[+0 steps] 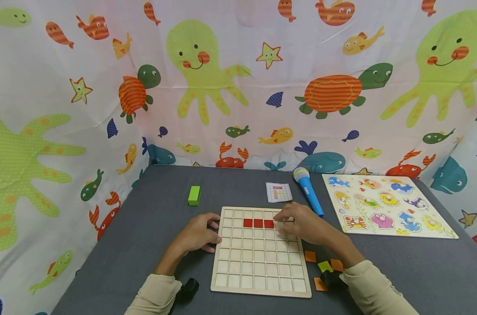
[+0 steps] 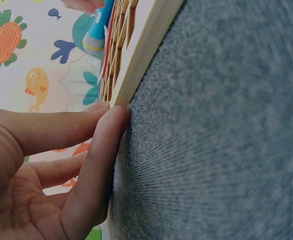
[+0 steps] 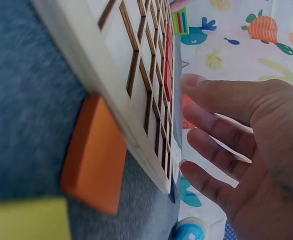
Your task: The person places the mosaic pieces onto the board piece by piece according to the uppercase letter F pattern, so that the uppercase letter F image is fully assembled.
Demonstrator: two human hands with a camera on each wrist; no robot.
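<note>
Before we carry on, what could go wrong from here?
1. The left grip pinches the wooden board at its left edge; a tug might shift it and jostle the red squares.
2. The right grip is close to those squares, so a fingertip could knock one.
3. The black wrist device sits by the lime block and an orange block; drawing that arm back might scatter them.
</note>
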